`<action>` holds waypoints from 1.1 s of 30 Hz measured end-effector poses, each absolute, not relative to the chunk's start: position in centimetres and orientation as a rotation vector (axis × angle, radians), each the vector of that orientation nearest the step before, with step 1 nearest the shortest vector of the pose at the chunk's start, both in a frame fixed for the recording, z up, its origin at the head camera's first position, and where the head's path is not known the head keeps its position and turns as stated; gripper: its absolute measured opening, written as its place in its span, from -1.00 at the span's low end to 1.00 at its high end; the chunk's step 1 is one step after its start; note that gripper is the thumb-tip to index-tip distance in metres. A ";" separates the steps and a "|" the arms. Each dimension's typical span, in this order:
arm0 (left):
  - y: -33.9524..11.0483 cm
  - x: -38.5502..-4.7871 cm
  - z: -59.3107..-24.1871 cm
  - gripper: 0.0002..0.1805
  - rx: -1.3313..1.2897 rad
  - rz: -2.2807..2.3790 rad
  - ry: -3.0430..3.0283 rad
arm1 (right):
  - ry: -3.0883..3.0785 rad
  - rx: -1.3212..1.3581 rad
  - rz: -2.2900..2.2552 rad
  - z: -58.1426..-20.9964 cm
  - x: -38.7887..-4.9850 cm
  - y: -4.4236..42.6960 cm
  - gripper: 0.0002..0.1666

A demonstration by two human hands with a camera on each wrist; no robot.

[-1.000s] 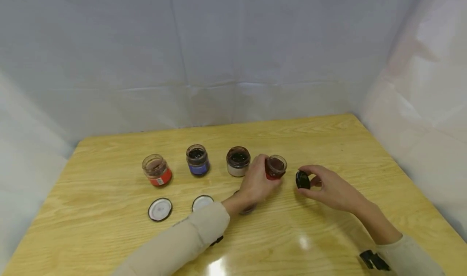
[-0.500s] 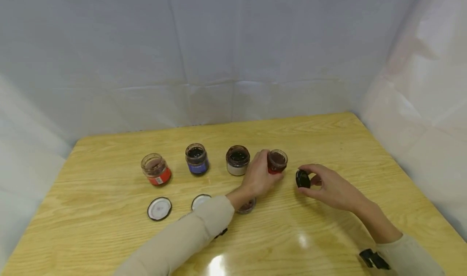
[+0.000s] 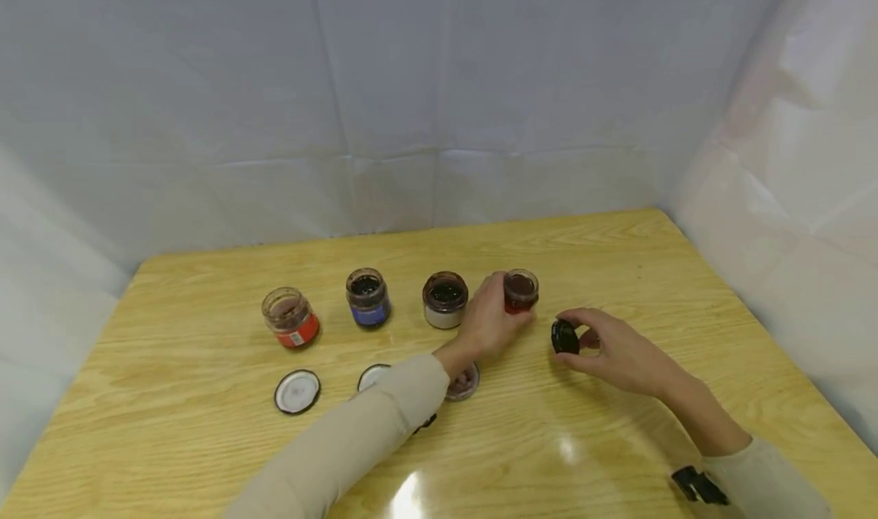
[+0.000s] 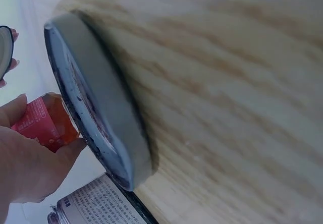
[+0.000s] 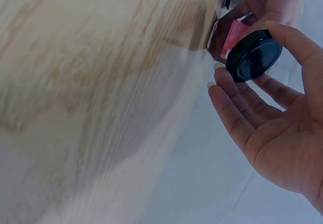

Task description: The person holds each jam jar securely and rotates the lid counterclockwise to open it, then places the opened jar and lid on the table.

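Note:
My left hand (image 3: pixel 490 322) grips an uncapped glass jar with a red label (image 3: pixel 521 290), which stands upright at the right end of a row of open jars. In the left wrist view the fingers and thumb curl round this red label (image 4: pixel 41 123). Held on edge between the thumb and fingers of my right hand (image 3: pixel 620 353) is a black lid (image 3: pixel 565 337), a short way right of the jar and apart from it. The lid's glossy outer face (image 5: pixel 257 60) shows in the right wrist view.
Left of the held jar stand open jars with a white label (image 3: pixel 444 317), a blue label (image 3: pixel 370 315) and a red label (image 3: pixel 296 332). In front lie upturned lids (image 3: pixel 297 392), one lid (image 3: pixel 463 383) partly behind the left wrist. White sheeting (image 3: pixel 439 107) surrounds the wooden table (image 3: pixel 583 458).
My left hand has moved the red-labelled jar away from me, up level with the other jars. The right hand with the black lid has barely moved.

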State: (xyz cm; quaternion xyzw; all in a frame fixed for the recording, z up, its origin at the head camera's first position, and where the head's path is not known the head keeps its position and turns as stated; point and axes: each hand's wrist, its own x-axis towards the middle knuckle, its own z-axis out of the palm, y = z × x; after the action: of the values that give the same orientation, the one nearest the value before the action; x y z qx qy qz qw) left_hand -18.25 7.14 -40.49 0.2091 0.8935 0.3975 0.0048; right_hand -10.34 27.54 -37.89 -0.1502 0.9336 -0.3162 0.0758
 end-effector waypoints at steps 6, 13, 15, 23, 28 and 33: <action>7.4 -18.5 -40.5 -0.35 0.617 1.232 2.797 | 2.798 -0.451 -0.946 -37.9 -10.3 27.2 -0.22; 7.5 -18.7 -40.9 -0.33 0.581 1.274 2.792 | 2.796 -0.453 -0.934 -38.0 -10.4 26.8 -0.22; 7.5 -18.7 -40.9 -0.26 0.570 1.302 2.773 | 2.795 -0.451 -0.930 -38.0 -10.4 26.7 -0.23; 6.9 -17.8 -40.2 0.02 0.546 1.383 2.694 | 2.798 -0.447 -0.920 -37.8 -10.3 26.8 -0.22; 6.2 -16.8 -39.1 -0.08 0.655 1.431 2.708 | 2.803 -0.444 -0.924 -37.6 -10.2 27.1 -0.22; 5.3 -15.8 -38.0 -0.18 0.829 1.440 2.764 | 2.803 -0.452 -0.938 -37.6 -10.1 27.3 -0.23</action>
State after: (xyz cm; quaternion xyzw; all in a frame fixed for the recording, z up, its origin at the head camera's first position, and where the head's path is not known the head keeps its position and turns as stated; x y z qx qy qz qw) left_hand -15.80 5.34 -38.03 0.2568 0.8564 0.4461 -0.0416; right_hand -10.06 27.27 -37.60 -0.1509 0.9347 -0.3129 0.0757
